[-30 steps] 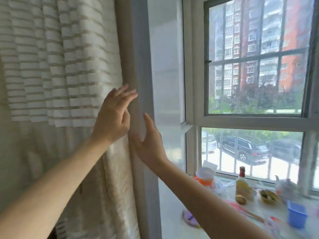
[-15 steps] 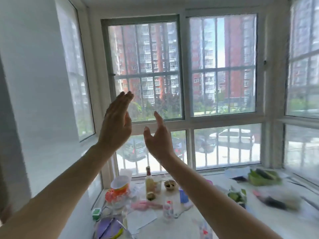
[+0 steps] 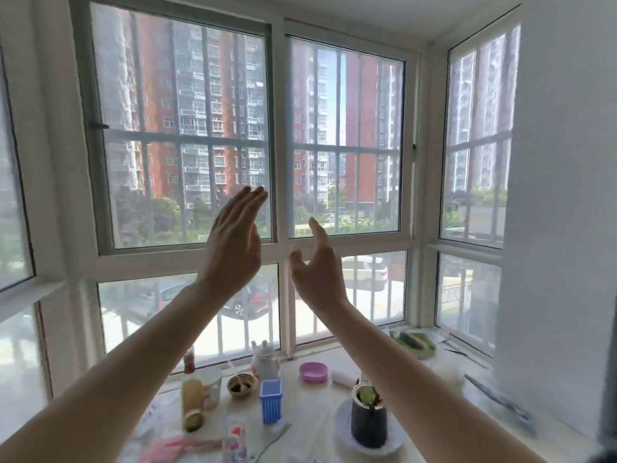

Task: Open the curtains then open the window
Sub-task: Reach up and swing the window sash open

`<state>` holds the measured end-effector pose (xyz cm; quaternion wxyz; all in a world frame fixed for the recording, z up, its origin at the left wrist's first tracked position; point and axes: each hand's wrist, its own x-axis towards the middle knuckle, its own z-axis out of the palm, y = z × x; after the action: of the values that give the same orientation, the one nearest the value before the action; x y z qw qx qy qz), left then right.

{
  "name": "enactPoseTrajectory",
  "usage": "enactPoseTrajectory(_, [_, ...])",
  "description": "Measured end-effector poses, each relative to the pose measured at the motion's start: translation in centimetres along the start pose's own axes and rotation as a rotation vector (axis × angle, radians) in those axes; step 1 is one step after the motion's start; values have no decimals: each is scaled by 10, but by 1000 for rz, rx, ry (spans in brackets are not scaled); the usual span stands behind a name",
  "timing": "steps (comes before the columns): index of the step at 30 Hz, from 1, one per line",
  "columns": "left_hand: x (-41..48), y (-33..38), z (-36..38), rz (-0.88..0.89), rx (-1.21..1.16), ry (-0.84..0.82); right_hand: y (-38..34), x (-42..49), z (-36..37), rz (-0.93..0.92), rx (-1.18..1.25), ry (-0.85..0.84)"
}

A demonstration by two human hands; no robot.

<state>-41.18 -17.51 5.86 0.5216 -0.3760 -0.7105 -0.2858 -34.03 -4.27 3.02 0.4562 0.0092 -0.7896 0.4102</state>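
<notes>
A white-framed bay window fills the view. Its two upper sashes, the left sash (image 3: pixel 180 128) and the right sash (image 3: pixel 345 135), sit closed side by side with the centre frame post (image 3: pixel 279 128) between them. My left hand (image 3: pixel 233 252) is raised in front of the lower right corner of the left sash, fingers straight and empty. Just to its right, below the right sash, my right hand (image 3: pixel 319 272) is raised with its fingers apart, holding nothing. Neither hand touches the frame. No curtain is in view.
The window sill (image 3: pixel 434 439) below carries several items: a sauce bottle (image 3: pixel 192 392), a white teapot (image 3: pixel 265 359), a blue comb-like box (image 3: pixel 271 399), a pink lid (image 3: pixel 313 371), a dark plant pot (image 3: pixel 369 419) on a plate. A white wall (image 3: pixel 561 228) stands at right.
The view has swung right from the striped curtain to the front window. Both hands have left the curtain edge and stay raised, now before the centre sashes.
</notes>
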Motion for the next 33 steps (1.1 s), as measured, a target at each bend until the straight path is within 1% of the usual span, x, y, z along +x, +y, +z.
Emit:
enactPoseTrajectory(8, [12,12,58,-6,-117,-6,30,21,-19,2,-85,54])
enactPoseTrajectory(16, [23,60,117,26,-184,-49,78,44,-67,24,-99,90])
enactPoseTrajectory(21, [25,96,152,23,-155,-75,115,51,-108,47,-75,56])
enactPoseTrajectory(28, [35,150,199,12,-89,-77,164,72,-171,26,-28,36])
enactPoseTrajectory(33, [36,164,228,25,-41,-119,195,89,-184,32,15,35])
